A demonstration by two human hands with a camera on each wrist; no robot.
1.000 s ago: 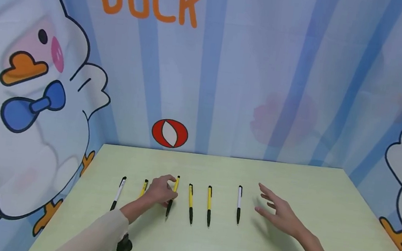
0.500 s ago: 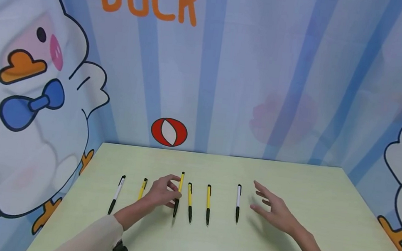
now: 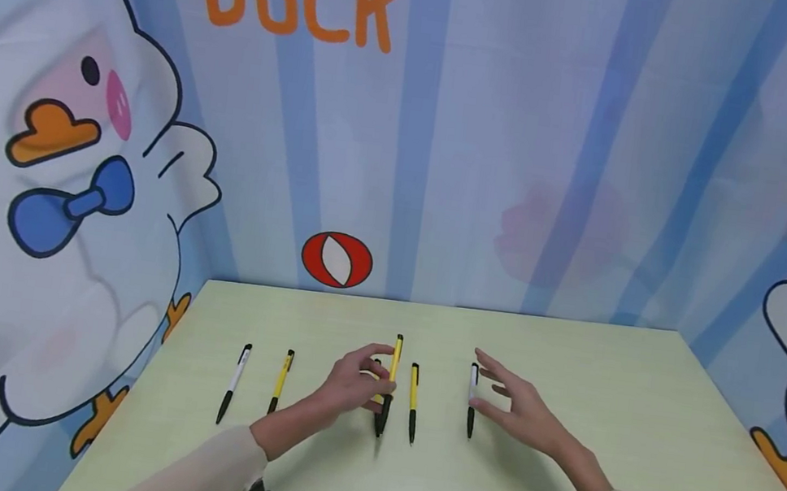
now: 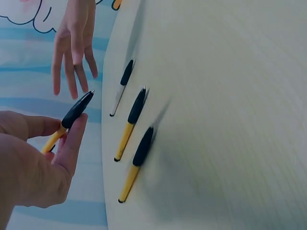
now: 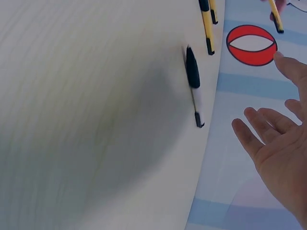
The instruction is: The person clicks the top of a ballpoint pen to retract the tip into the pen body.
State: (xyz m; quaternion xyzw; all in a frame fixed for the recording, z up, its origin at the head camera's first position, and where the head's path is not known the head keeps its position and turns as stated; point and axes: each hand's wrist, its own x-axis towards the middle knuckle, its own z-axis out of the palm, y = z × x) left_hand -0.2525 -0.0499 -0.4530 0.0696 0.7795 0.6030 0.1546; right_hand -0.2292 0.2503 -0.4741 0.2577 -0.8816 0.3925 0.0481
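Between thumb and fingers, my left hand [image 3: 350, 381] pinches a yellow pen [image 4: 76, 111] with a black grip, raised over the table with its point toward me. It overlaps another yellow pen [image 4: 138, 160] lying below, partly hidden in the head view. Just right of that lies a further yellow pen [image 3: 413, 399]. My right hand [image 3: 524, 411] hovers with fingers spread and holds nothing. Its thumb and fingertips overlap a white pen [image 3: 472, 401] with a black grip, which lies on the table; in the right wrist view the hand is apart from it.
On the left of the pale table [image 3: 570, 365] lie a white pen [image 3: 235, 382] and a yellow pen [image 3: 282, 379], roughly parallel. A blue striped curtain [image 3: 470, 165] printed with ducks stands behind and at the sides of the table.
My left hand has carried the yellow pen to the right and lifted it, now over the neighbouring yellow pen. My right hand has shifted left, toward the right-hand white pen.
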